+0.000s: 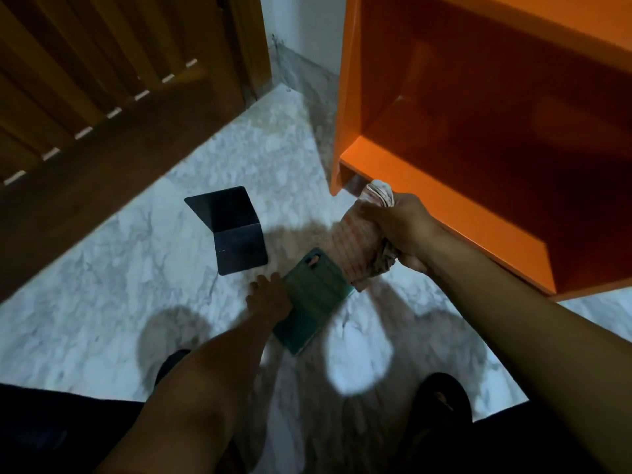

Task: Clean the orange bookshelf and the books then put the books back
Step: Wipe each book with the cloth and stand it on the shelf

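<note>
Marble floor (102, 302), wooden door (85, 80)

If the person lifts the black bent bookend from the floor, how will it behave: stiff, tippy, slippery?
The black bookend probably stays stiff: its single fold looks sharp, like bent sheet metal. It seems stable, resting on one flat flap on the marble floor. On that polished surface it may slide rather than tip when pushed.

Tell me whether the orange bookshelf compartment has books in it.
Empty: the orange bookshelf compartment shows only bare orange panels inside.
</note>
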`<state>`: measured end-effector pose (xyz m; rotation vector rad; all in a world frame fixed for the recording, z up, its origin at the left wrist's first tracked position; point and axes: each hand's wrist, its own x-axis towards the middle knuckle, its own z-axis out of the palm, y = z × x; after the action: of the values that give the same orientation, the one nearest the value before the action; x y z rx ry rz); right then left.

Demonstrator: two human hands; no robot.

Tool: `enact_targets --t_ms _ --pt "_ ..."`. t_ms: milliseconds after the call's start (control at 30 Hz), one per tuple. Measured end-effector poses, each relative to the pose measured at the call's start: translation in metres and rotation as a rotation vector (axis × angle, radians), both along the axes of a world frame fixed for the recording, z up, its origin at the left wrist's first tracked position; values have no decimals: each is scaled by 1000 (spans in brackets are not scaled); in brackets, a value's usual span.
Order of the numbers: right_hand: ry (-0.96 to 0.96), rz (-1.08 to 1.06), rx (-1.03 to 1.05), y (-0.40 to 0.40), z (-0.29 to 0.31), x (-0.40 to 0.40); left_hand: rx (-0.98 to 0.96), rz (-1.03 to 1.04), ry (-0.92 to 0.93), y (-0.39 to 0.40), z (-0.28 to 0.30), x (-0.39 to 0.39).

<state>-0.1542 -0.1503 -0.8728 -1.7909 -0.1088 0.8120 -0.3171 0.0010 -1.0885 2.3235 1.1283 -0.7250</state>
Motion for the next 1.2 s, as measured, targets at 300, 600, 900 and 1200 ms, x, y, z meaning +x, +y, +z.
enact_targets --t_ms 300,600,900,1200 --pt "498 -325 261 -1 13 6 -44 -134 -168 12 41 4" --pt "482 -332 310 -15 51 -12 58 10 -459 53 170 17" --pt "241 -357 238 -16 68 -44 -439 443 -828 56 310 -2" --pt "369 -147 453 -6 87 -73 -483 415 -845 19 321 -4"
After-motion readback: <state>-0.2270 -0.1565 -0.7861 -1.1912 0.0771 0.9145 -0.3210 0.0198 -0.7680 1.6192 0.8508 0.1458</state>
